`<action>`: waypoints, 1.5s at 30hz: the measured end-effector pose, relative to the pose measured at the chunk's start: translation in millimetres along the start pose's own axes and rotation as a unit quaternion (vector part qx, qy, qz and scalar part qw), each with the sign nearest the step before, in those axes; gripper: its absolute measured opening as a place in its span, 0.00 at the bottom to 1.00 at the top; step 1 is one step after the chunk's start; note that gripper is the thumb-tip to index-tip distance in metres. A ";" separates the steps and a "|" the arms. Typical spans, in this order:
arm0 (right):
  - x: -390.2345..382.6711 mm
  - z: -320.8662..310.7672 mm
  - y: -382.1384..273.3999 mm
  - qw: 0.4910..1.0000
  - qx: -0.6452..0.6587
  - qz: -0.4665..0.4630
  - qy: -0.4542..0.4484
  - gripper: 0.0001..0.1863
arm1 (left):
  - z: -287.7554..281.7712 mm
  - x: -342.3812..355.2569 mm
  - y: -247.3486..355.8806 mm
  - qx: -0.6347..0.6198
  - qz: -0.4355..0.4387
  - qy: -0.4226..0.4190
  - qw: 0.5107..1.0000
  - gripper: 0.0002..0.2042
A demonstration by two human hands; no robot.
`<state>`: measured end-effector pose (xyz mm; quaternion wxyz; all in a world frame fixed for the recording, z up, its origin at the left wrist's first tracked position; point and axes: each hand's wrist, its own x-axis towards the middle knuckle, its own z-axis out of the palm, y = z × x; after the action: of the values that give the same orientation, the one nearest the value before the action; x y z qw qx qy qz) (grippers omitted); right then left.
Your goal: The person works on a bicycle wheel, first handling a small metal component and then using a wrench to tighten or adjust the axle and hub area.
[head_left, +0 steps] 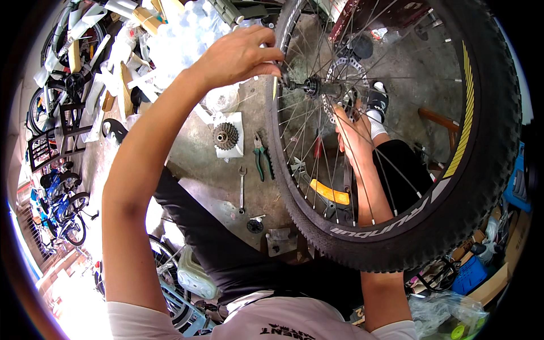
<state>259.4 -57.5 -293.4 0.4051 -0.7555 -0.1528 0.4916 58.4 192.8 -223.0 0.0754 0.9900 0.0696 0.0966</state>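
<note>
A bicycle wheel [487, 136] with a knobby black tire stands tilted in front of me, its spokes running to the hub [330, 89]. A brake disc [340, 68] surrounds the hub's far side. My left hand [243, 54] is closed at the near end of the axle, thumb and fingers pinching a dark quick-release lever [287, 77]. Behind the spokes, my right hand [354, 129] is closed by the other end of the hub. Spokes partly cover its fingers, and what they grip is hidden.
On the floor lie a cassette [226, 136] on white paper, green-handled pliers [260, 157] and a wrench [242, 190]. Through the spokes shows an orange-handled tool [330, 192]. Plastic and cardboard pile up at upper left; bicycles [59, 195] stand at left. A blue bin [470, 276] sits lower right.
</note>
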 end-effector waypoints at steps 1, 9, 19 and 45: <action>-1.1 -1.6 -0.7 1.000 0.003 -0.004 -0.001 0.16 | -3.7 8.8 0.2 0.012 0.032 -0.014 0.999 0.18; -6.1 -17.0 -10.7 0.999 -0.016 0.025 0.033 0.17 | 13.9 30.8 0.5 -0.025 0.077 -0.057 0.995 0.19; 17.0 -7.1 24.9 0.990 -0.042 -0.098 -0.096 0.31 | 41.7 -43.4 86.9 -0.775 -0.419 -0.161 0.445 0.27; -1.8 4.9 -6.5 0.999 0.038 0.018 -0.014 0.14 | -5.8 11.7 1.9 0.070 0.085 -0.048 0.993 0.17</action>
<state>255.3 -52.3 -288.2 0.4227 -0.7352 -0.1261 0.5146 68.8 193.5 -215.0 0.0011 0.9987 -0.0120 0.0501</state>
